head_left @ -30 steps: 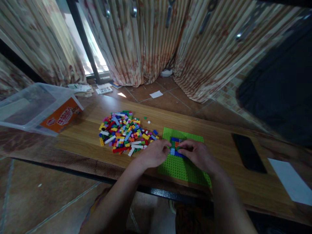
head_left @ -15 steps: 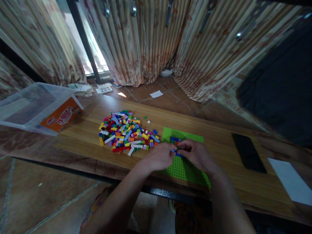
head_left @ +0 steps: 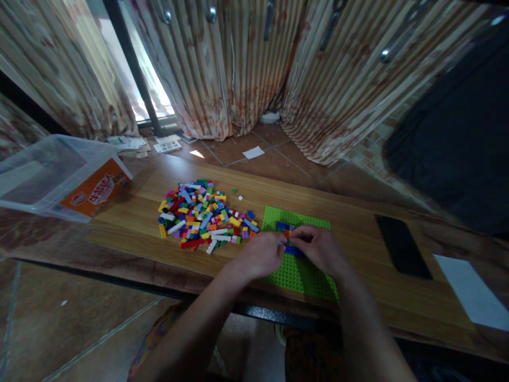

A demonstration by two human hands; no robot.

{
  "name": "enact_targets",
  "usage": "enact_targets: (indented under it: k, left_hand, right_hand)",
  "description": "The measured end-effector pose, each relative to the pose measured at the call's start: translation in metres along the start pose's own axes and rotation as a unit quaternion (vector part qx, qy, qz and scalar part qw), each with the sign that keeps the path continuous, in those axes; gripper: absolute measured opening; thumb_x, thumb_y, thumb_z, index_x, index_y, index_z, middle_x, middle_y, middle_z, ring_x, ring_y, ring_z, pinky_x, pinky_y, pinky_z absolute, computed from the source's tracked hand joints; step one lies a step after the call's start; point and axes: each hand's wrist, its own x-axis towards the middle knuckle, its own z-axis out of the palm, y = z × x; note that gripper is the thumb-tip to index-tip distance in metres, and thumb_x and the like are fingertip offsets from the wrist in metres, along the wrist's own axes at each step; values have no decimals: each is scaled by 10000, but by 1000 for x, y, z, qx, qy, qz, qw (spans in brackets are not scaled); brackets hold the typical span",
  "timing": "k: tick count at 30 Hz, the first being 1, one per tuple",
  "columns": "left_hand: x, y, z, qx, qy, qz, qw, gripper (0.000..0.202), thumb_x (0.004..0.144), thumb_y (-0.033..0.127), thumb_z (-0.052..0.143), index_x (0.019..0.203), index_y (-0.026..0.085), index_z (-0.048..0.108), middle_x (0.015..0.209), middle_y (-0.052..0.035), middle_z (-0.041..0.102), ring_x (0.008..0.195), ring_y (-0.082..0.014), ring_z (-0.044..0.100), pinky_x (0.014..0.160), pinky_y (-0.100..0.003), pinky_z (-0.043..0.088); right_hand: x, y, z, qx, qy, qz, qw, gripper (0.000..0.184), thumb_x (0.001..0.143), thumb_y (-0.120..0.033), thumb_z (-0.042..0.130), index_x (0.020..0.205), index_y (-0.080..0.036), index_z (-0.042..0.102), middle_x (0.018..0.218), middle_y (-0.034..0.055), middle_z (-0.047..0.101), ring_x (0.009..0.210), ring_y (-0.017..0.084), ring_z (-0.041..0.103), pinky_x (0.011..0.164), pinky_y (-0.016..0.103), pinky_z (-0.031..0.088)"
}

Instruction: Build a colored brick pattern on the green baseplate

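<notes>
A green studded baseplate [head_left: 304, 284] lies on the wooden table under both hands. On its upper part sits a low build of blue, red and orange building bricks [head_left: 283, 226], partly covered by my fingers. My left hand [head_left: 265, 253] is closed at the left side of this build, a bit of light blue brick showing at its fingertips. From the right, my right hand [head_left: 320, 246] pinches at the same spot, thumb and index finger together on a small brick that is mostly hidden. The fingertips of the two hands almost meet.
A heap of loose multicoloured bricks [head_left: 204, 217] spreads left of the baseplate. A clear plastic box [head_left: 47, 196] with an orange label stands at the table's left end. A black phone [head_left: 402, 246] and a white sheet of paper [head_left: 471, 292] lie to the right.
Both hands stay at the build with only small finger shifts. The green brick seen between the fingertips before is now mostly hidden, and more orange shows there. The whole view has shifted slightly.
</notes>
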Motion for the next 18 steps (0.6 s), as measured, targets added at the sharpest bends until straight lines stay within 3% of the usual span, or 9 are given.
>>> enact_targets:
  k: [18]
  left_hand:
    - [-5, 5, 6, 116, -2, 10, 993, 266, 919, 220, 389, 1034, 141, 615, 866, -120, 708, 884, -250, 684, 811, -372, 534]
  right_hand:
    - [1, -3, 3, -28, 4, 30, 999, 137, 755, -278, 600, 731, -224, 723, 782, 13, 737, 741, 195, 659, 721, 331, 473]
